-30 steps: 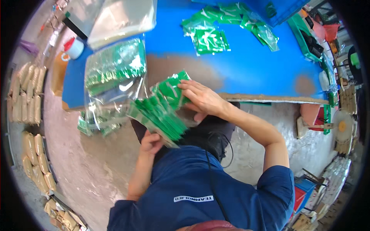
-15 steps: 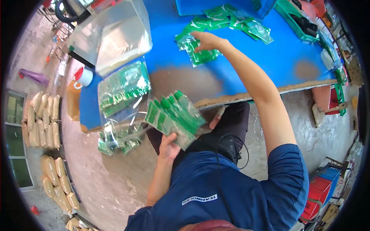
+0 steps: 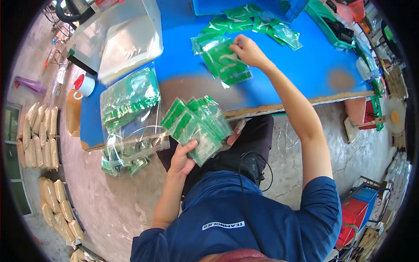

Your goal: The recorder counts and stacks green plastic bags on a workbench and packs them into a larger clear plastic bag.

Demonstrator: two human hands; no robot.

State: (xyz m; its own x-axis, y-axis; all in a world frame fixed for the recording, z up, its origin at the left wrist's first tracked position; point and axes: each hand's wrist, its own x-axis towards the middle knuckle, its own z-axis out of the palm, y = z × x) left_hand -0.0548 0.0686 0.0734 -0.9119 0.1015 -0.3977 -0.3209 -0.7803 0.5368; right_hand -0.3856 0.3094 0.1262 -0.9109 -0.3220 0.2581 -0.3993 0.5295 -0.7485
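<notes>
Fanned out in my left hand (image 3: 182, 159) is a bunch of green and clear plastic packets (image 3: 196, 131), held over my lap at the table's near edge. My right hand (image 3: 249, 51) reaches across the blue table and pinches the upper edge of a single green packet (image 3: 227, 62). That packet is tilted, with its face toward me, above other packets. Behind it more green packets (image 3: 240, 18) lie overlapping in a loose heap. Left of my lap, a large clear bag (image 3: 131, 98) filled with green packets lies on the table, its open end hanging over the edge.
A translucent bin (image 3: 126, 39) stands at the far left beside a white mug with a red lid (image 3: 84, 86). A blue bin (image 3: 262, 6) and a green tray (image 3: 329, 26) sit at the back. Right of the table is a fan (image 3: 394, 115); filled sacks (image 3: 41, 131) are stacked left.
My right hand was over the packets with its fingers spread; now it has taken hold of one and lifted it partly. The bunch in my left hand stays held, fanned slightly differently.
</notes>
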